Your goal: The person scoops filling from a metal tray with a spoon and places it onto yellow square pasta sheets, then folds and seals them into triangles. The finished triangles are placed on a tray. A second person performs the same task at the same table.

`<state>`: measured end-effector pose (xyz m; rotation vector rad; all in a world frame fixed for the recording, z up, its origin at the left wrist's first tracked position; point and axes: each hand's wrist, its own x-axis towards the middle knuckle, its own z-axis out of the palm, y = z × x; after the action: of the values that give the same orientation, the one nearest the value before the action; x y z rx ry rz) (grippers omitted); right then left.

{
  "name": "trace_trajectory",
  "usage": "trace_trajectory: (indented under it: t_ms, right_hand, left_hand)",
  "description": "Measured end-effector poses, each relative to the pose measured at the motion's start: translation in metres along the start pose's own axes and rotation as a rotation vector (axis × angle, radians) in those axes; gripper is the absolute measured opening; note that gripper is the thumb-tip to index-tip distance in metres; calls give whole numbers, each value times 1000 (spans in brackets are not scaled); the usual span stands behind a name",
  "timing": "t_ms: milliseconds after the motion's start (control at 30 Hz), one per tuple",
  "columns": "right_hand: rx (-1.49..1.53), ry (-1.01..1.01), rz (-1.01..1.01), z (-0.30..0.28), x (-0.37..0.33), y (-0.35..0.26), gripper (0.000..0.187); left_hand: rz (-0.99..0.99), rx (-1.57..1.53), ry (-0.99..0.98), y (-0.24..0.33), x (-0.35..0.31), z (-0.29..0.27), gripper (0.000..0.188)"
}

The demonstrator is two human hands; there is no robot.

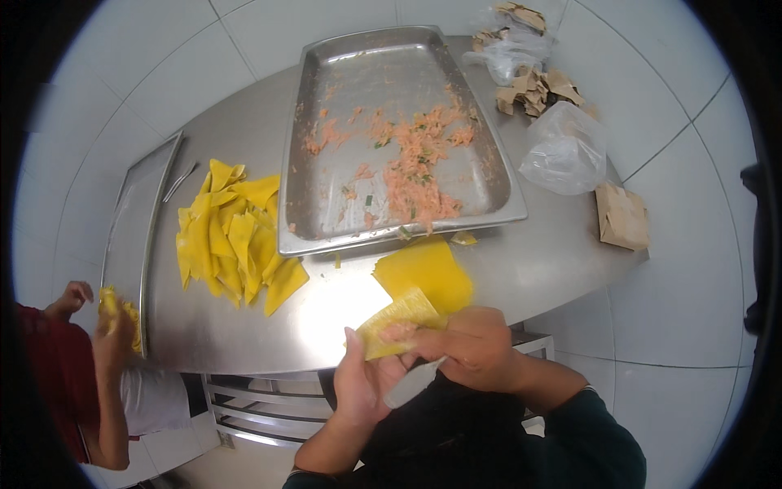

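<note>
A yellow dough wrapper (pixel 403 314) lies across my left hand (pixel 365 381), its near edge gripped by the thumb and fingers. A small lump of pink filling (pixel 397 332) sits on this wrapper. My right hand (pixel 476 350) is closed round a flat, whitish spatula-like tool (pixel 414 383), whose wide end points down toward my left wrist. The right fingers are at the filling; the tool's other end is hidden by them. Just beyond my hands, more flat yellow wrappers (pixel 432 269) rest on the steel table, against the near side of a deep metal tray (pixel 403 236).
Pink filling with green bits (pixel 419 175) is spread in the tray. Left of it lies a heap of yellow wrappers (pixel 232 236) and a fork (pixel 179 182). Plastic bags (pixel 566 151) and brown paper (pixel 623 216) are at right. At far left, a co-worker's hands (pixel 110 326) work beside another tray (pixel 151 236).
</note>
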<state>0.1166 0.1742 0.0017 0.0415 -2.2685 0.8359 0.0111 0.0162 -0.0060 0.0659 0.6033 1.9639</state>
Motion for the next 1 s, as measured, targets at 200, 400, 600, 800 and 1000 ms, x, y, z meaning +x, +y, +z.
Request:
trace_trajectory:
  t_ms: [200,400,600,800,1000]
  right_hand:
    - [-69,155,106,-6,6,-6,29]
    - [152,155,511,-10,11,-14,28]
    - [329,-7,500,-17,13,-10,24]
    - [244,-169,391,-30,25,-10,18]
    - [220,-167,371,-26,28,-10,24]
  left_hand:
    - [141,451,-28,-20,-2,-4,43]
    - [170,470,31,-23,0,-5,44]
    - [172,450,-4,-21,-2,-10,46]
    - [243,795,-39,15,-8,-6,39]
    - [274,1077,103,19,-11,1,22]
